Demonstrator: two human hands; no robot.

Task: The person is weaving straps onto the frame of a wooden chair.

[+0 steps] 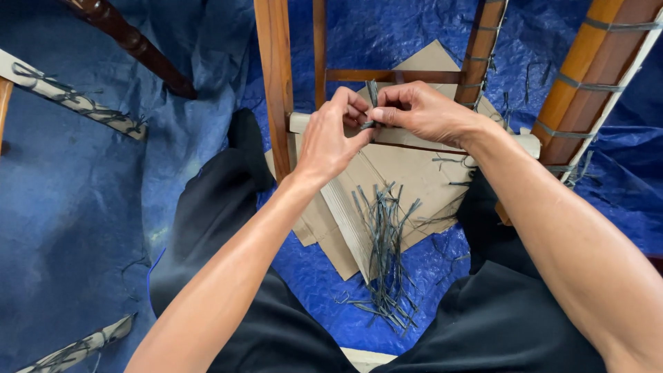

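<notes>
both hands are working right up against the pale rail of a wooden chair frame. the left hand and right hand are meeting fingertip to fingertip, both pinching down on the same dark grey strip that's sticking up just above the rail, so they're together and clamped on that strip. a loose bundle of grey strips is lying below the hands on some folded cardboard, which is sitting on a crinkly blue tarp on the floor. more strips are wrapping round the orange-brown chair leg on the right. the person's black trousers are framing the pile on both sides, and another dark turned chair leg is poking in top left
</notes>
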